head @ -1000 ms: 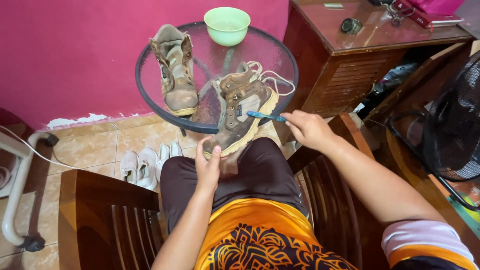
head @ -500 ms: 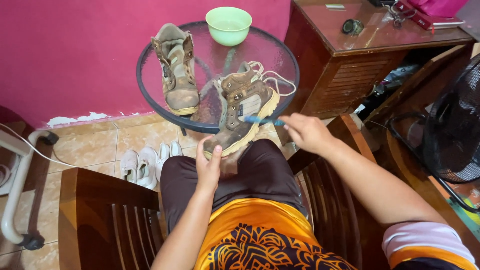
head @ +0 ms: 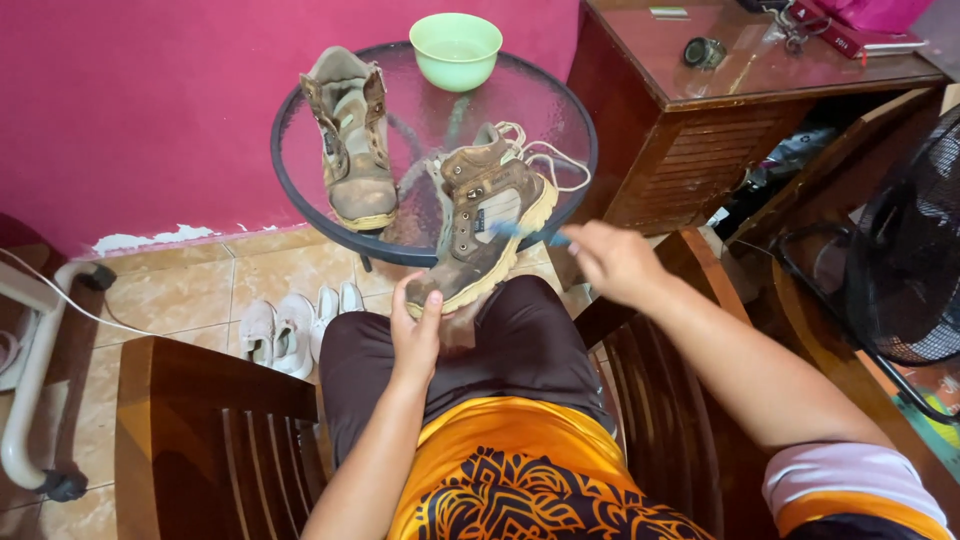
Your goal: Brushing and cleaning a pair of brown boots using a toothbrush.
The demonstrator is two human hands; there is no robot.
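Right hand (head: pixel 612 262) has drawn back slightly, pinching blue toothbrush (head: pixel 528 233) against boot (head: pixel 482 225); left hand (head: pixel 415 335) grips boot toe on the lap.

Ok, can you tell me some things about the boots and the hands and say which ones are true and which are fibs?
1. The left hand grips the toe of a brown boot. True.
2. The right hand holds a blue brush against that boot. True.
3. The other boot lies on the floor. False: it stands on the round glass table.
4. The bowl on the table is red. False: it is green.
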